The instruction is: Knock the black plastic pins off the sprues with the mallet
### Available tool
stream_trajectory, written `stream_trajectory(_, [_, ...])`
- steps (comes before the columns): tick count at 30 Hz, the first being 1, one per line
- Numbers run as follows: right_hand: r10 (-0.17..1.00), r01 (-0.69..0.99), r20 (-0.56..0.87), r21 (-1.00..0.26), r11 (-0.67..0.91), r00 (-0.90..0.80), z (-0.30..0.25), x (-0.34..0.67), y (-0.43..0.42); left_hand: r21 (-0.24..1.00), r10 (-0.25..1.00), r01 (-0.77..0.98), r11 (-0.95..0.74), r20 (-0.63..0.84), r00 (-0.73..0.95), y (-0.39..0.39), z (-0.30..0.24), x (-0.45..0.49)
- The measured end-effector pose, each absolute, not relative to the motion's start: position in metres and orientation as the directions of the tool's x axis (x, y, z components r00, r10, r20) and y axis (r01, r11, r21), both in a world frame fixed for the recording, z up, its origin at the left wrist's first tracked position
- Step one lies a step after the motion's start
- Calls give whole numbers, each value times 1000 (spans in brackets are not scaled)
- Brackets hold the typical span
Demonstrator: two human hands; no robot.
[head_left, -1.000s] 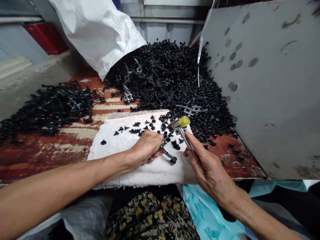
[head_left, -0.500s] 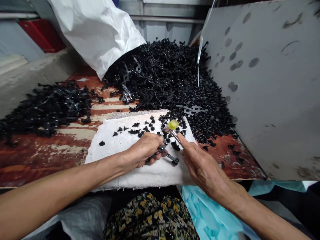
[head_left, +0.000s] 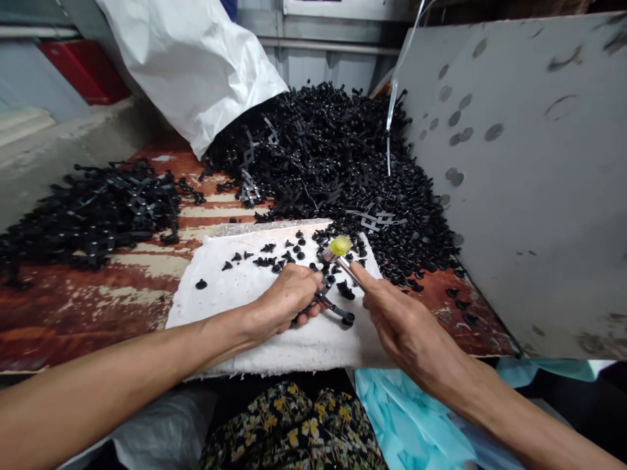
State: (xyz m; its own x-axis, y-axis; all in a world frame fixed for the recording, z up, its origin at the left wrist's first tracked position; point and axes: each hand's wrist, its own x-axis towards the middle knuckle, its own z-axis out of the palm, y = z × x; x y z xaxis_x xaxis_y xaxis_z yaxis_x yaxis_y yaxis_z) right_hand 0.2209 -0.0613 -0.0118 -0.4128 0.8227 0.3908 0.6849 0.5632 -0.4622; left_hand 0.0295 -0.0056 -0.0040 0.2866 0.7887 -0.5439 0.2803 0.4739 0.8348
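The hammer tip [head_left: 341, 245] is yellow, linkage [head_left: 335, 309] black, pad [head_left: 230, 288] white, clothing [head_left: 298, 427] floral.

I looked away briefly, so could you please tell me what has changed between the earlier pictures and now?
The yellow-faced hammer has moved left with the right hand, nearer the left hand. The black jointed linkage in the left hand has shifted slightly, its outer end farther right. Both hands kept their holds; the loose black pieces on the white cloth look much the same.

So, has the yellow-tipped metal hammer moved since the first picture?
Yes, the hammer has shifted left, judged against the flat grey lattice piece on the heap of black parts.
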Motion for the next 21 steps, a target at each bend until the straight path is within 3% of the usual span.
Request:
stream_trajectory(4, [797, 677, 541, -483, 556, -268, -10, 220, -62, 831, 783, 283, 478, -549, 291, -4, -5, 29])
stream_trajectory(8, [815, 730, 364, -375, 571, -451, -11, 220, -57, 845, 791, 259, 469, -532, 304, -2, -11, 27])
stream_trajectory(12, [800, 679, 504, -464, 569, -326, -10, 222, -55, 827, 775, 283, 486, -558, 298, 0, -12, 27])
stream_trajectory(16, [850, 697, 356, -491, 523, -387, -13, 227, -56, 822, 779, 273, 499, -564, 273, 0, -8, 30])
stream_trajectory(21, [881, 688, 359, -554, 468, -310, -17, 227, -54, 785, 760, 310, 536, -609, 228, 1, -2, 34])
